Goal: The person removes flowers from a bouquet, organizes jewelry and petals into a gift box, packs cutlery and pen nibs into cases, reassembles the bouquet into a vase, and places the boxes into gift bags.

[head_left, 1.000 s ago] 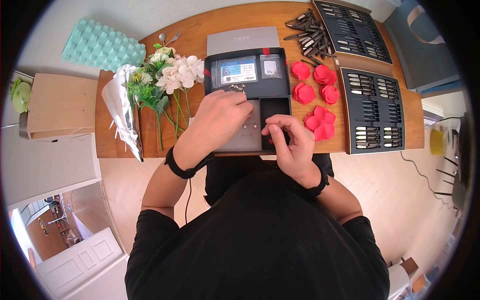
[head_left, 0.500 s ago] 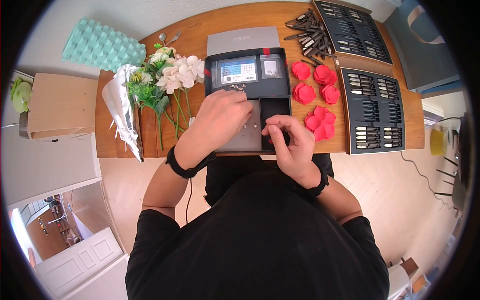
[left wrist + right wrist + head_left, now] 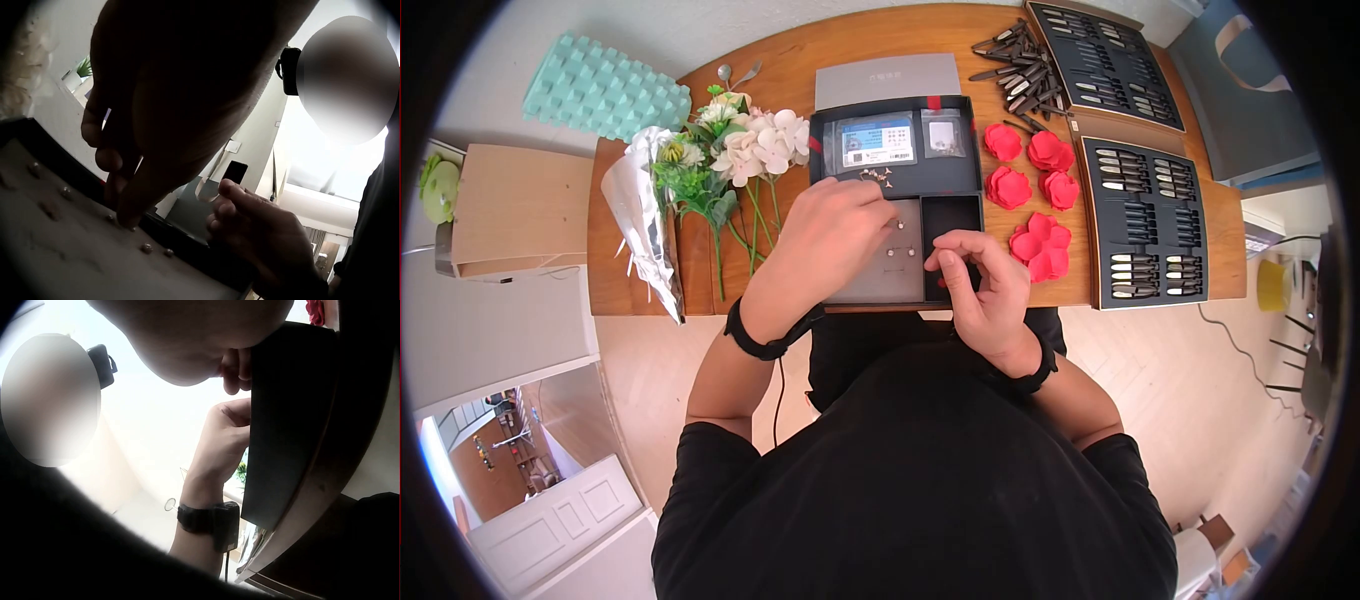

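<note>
An open black jewelry box (image 3: 977, 170) lies before me, with a grey panel (image 3: 865, 285) in its left part. Pearl stud earrings (image 3: 147, 248) sit in pairs on the panel. My left hand (image 3: 832, 235) reaches over the panel, and its thumb and fingertips pinch at a pearl stud earring (image 3: 111, 217) at the surface. Another pearl stud (image 3: 900, 225) shows beside these fingertips. My right hand (image 3: 990, 290) hovers at the black compartment (image 3: 951, 212), fingers loosely bent, with nothing visible in them. A few small gold-coloured pieces (image 3: 877, 178) lie just beyond the left hand.
The lid holds a bagged card (image 3: 875, 143) and a small bag (image 3: 942, 133). Red foam flowers (image 3: 1040, 245) and trays of small knives (image 3: 1145, 220) are to the right. Artificial flowers (image 3: 745, 155), silver wrap (image 3: 645, 215) and a mint foam block (image 3: 605, 90) are at left.
My left hand has shifted slightly left, so a pearl stud by its fingertips now shows. The right hand has stayed in place.
</note>
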